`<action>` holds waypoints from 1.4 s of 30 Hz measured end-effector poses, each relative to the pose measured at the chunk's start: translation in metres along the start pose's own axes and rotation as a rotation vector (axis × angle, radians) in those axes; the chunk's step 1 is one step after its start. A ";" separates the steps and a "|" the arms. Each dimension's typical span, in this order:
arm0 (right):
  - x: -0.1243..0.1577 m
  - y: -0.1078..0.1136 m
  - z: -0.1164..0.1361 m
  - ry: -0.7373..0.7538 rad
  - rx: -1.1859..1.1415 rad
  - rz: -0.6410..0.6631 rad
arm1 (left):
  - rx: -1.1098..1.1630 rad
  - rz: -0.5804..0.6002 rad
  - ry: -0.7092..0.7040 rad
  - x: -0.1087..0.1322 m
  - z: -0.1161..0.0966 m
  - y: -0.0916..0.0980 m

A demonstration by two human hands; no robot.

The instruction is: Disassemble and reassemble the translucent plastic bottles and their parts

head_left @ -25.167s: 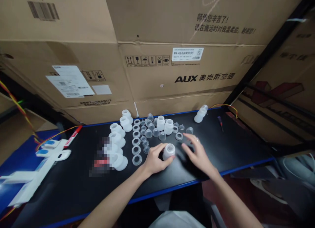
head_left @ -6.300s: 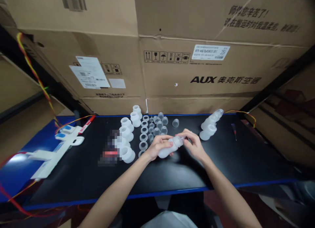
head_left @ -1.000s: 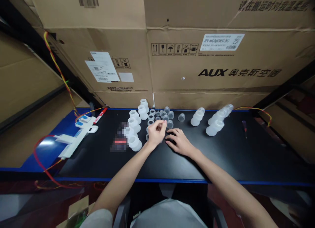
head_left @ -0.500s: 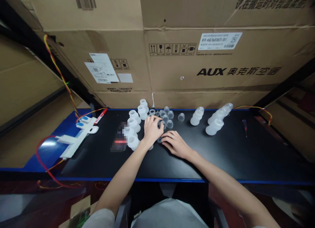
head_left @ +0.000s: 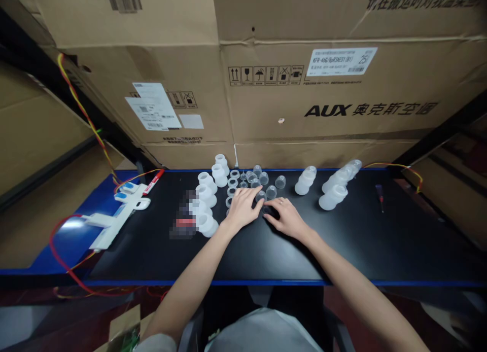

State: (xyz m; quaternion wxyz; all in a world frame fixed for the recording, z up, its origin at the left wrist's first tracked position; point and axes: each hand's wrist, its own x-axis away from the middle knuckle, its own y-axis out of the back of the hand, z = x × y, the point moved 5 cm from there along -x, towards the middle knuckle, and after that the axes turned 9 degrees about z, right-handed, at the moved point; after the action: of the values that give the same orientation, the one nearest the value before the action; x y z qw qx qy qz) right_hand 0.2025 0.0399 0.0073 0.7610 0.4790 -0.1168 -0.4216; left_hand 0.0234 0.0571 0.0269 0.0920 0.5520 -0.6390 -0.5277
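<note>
My left hand (head_left: 243, 209) lies palm down over the group of small parts, fingers stretched out and apart. Just beyond its fingertips stands a clear dome cap (head_left: 261, 195); whether they touch it I cannot tell. My right hand (head_left: 288, 218) is curved low over the mat, with thumb and forefinger around another clear cap (head_left: 265, 209), mostly hidden between the hands. A further dome cap (head_left: 271, 191) stands behind the right fingers. Left of my left hand runs a column of whitish rings (head_left: 232, 191), partly covered by the hand.
Frosted bottles (head_left: 206, 195) stand in a row at the left. A capped bottle (head_left: 305, 182) and more capped bottles (head_left: 333, 197) stand at the right, near a screwdriver (head_left: 380, 197). A power strip (head_left: 122, 215) and red marker (head_left: 154, 181) lie left. A large cardboard box (head_left: 266, 103) backs the table.
Both hands have shifted right and apart from the rings, which now show more. A dome cap now stands apart from the cluster, by the right fingers. The view has tilted slightly.
</note>
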 end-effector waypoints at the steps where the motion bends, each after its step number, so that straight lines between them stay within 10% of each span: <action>1: 0.000 0.000 -0.001 -0.003 -0.012 0.014 | 0.000 -0.013 -0.007 -0.001 -0.003 0.004; 9: 0.002 0.015 -0.004 0.018 -0.204 -0.106 | -0.248 -0.059 0.092 0.048 -0.046 0.059; 18: 0.004 -0.005 0.001 0.053 -0.247 0.016 | -0.455 -0.109 0.012 0.132 -0.051 0.046; 31: 0.004 -0.010 0.025 0.047 -0.095 0.239 | 0.547 -0.321 0.235 0.023 -0.007 0.043; 42: 0.000 -0.029 0.047 0.181 -0.179 0.165 | 0.999 -0.328 0.315 0.032 0.016 0.013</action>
State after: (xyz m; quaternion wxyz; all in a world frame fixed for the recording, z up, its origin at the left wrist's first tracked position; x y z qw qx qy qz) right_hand 0.1596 0.0048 0.0075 0.8403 0.4340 -0.0484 -0.3213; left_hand -0.0076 0.0383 0.0159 -0.1701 0.6933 -0.6959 -0.0784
